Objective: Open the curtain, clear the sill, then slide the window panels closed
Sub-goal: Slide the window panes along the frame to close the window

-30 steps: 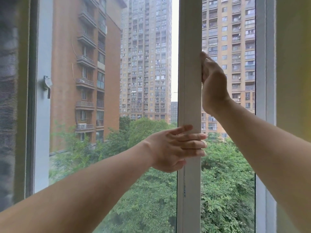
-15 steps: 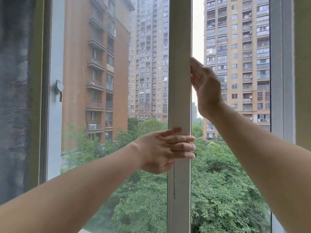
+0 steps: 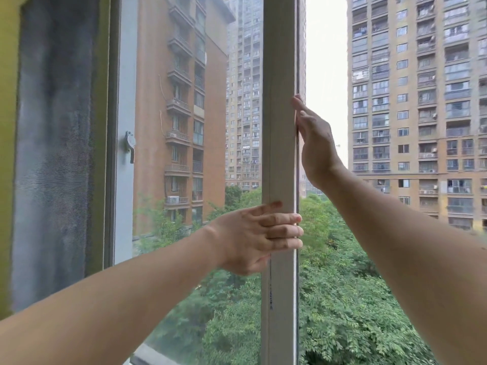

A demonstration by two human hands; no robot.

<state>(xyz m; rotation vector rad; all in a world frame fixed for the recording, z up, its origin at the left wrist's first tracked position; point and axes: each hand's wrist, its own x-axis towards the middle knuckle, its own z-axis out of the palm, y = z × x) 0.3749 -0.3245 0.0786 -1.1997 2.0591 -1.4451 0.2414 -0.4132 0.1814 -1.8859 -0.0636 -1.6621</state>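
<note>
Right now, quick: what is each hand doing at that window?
Left hand: open, straight fingers pressed flat across the white window stile.
Right hand: open, fingers extended along the stile's right edge, higher up.

The sliding window panel [image 3: 200,154] you are working on is glazed, with a white vertical stile [image 3: 279,154] along its right edge that runs from the top of your view to the bottom. That stile stands upright near the middle of the opening. To its right the opening shows no frame member before the edge of your view. On the panel's left side a pale upright frame member [image 3: 126,180] carries a small grey latch [image 3: 130,146] at about mid-height, its lever pointing down. Left of that sits a dark mesh screen [image 3: 52,154].
</note>
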